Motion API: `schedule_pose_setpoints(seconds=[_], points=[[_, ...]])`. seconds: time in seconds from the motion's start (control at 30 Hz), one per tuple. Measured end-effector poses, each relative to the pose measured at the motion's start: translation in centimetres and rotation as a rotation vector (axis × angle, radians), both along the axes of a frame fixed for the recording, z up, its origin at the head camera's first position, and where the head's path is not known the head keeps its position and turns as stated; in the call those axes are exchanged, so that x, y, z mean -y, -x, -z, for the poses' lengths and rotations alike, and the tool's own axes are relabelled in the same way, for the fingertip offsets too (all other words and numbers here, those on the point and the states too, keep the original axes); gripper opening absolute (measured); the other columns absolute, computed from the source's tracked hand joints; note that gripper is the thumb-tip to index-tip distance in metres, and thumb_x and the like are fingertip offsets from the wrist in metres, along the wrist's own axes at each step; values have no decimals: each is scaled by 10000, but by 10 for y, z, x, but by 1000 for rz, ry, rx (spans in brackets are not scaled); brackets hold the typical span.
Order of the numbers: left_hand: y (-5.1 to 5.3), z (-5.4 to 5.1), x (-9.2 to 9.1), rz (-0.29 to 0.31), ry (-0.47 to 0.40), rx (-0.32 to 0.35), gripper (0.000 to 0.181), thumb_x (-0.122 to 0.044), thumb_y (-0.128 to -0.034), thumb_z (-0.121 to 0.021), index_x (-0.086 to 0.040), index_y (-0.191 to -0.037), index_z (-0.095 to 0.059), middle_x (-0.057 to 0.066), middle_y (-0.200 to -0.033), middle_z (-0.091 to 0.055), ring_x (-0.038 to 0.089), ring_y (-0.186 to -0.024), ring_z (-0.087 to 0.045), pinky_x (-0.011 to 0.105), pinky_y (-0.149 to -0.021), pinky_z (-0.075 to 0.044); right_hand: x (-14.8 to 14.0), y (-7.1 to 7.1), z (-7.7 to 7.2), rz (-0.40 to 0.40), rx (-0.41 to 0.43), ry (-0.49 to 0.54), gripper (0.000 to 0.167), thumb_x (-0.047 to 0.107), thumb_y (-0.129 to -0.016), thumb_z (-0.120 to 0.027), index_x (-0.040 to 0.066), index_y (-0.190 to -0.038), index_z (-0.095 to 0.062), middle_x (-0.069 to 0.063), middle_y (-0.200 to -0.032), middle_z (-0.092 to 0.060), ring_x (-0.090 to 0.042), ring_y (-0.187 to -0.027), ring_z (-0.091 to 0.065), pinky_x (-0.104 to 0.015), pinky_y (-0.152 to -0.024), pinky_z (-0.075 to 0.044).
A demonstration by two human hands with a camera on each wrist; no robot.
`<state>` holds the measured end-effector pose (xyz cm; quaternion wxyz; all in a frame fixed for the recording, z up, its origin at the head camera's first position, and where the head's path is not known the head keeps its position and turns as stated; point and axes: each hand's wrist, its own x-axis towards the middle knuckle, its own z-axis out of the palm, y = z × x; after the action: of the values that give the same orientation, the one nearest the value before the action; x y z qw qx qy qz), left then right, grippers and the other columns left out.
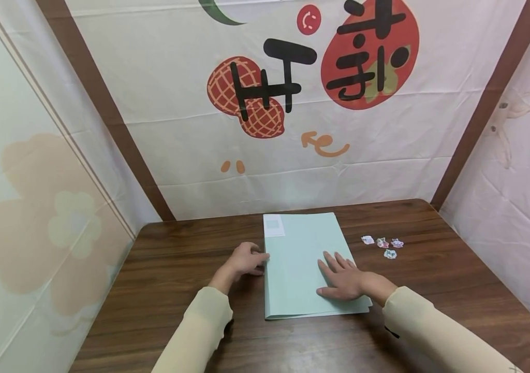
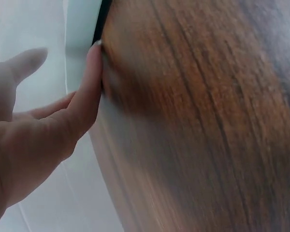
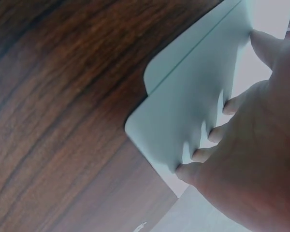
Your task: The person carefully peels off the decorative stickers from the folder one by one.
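A pale mint-green file folder (image 1: 299,269) lies closed on the table, with a white label (image 1: 274,226) at its far left corner. My right hand (image 1: 345,278) rests flat on the cover near its right edge, fingers spread. In the right wrist view, the fingertips touch the folder (image 3: 183,111), whose two cover layers are slightly offset. My left hand (image 1: 246,260) is at the folder's left edge. The left wrist view has a finger of that hand (image 2: 53,111) touching the edge, while the thumb is held apart from it.
Several small colourful sticker-like cutouts (image 1: 383,243) lie on the wooden table (image 1: 176,290) right of the folder. Behind the table hangs a white printed cloth (image 1: 190,145), with further cloth panels on both sides.
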<state>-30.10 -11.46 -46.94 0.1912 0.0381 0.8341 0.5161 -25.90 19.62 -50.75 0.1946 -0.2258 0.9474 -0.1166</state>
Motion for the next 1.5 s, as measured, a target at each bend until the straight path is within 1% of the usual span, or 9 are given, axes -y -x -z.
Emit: schedule_pose_setpoints(seconds=[0.1, 0.2, 0.4, 0.63, 0.87, 1.1, 1.3, 1.37, 1.5], points=[[2, 0, 2, 1, -57, 77, 466, -149, -1016, -655, 156, -1335, -506, 257, -1188, -644, 333, -1077, -690, 417, -797, -615, -3, 6, 9, -2, -10, 2, 925, 684, -986, -472, 99, -1644, -191, -159, -1718, -11, -421, -1564, 14, -639, -1216, -92], [2, 0, 3, 12, -67, 109, 385, -133, -1014, -655, 142, -1264, -555, 247, -1167, -641, 318, -1058, -690, 415, -791, -617, -4, 8, 12, -9, -10, 11, 934, 698, -981, -463, 96, -1643, -196, -166, -1717, -14, -425, -1562, 11, -640, -1216, -86], [0, -3, 1, 4, -41, 138, 377, -110, -1006, -663, 133, -1265, -536, 246, -1134, -635, 317, -1021, -696, 414, -784, -618, -3, 3, 7, -27, 0, 35, 960, 729, -976, -430, 81, -1642, -188, -184, -1713, -13, -441, -1558, 12, -642, -1216, -82], [0, -4, 1, 15, -58, 144, 352, -99, -1014, -645, 140, -1256, -553, 244, -1133, -638, 318, -1035, -691, 409, -782, -618, -5, 2, 2, -57, 2, 92, 973, 726, -979, -433, 41, -1630, -201, -250, -1694, -29, -510, -1535, -4, -710, -1175, -87], [0, -2, 2, 25, -63, 131, 316, -126, -1025, -635, 126, -1209, -583, 229, -1088, -631, 291, -959, -692, 396, -757, -622, -5, 5, 5, -39, -8, 69, 966, 728, -974, -440, 69, -1638, -197, -192, -1711, -19, -442, -1558, 10, -646, -1214, -72], [0, 1, 2, 74, -36, 147, 252, -154, -1034, -628, 86, -1110, -636, 198, -1033, -649, 265, -899, -700, 393, -744, -623, -4, -2, -6, -57, 30, 104, 970, 711, -976, -465, 49, -1633, -199, -229, -1702, -15, -490, -1543, 18, -681, -1196, -56], [-2, 0, 0, 109, -50, 162, 245, -160, -1043, -614, 81, -1056, -659, 186, -1005, -661, 253, -864, -701, 391, -754, -622, -13, -2, -12, -53, 40, 188, 913, 632, -975, -555, 71, -1627, -247, -223, -1700, -76, -520, -1531, -13, -733, -1161, -87], [-3, -1, 0, 122, -56, 164, 246, -164, -1044, -612, 79, -1045, -653, 183, -1005, -661, 248, -854, -694, 392, -755, -622, -14, -4, -20, -32, 51, 204, 877, 593, -983, -572, 80, -1624, -265, -211, -1701, -102, -504, -1537, -33, -720, -1170, -105], [-9, 0, -1, 118, -83, 167, 251, -170, -1041, -617, 77, -1080, -592, 194, -1030, -636, 257, -854, -676, 394, -751, -622, -8, -11, -33, 0, 67, 236, 807, 482, -993, -620, 25, -1590, -327, -269, -1669, -169, -509, -1527, -114, -688, -1179, -163]])
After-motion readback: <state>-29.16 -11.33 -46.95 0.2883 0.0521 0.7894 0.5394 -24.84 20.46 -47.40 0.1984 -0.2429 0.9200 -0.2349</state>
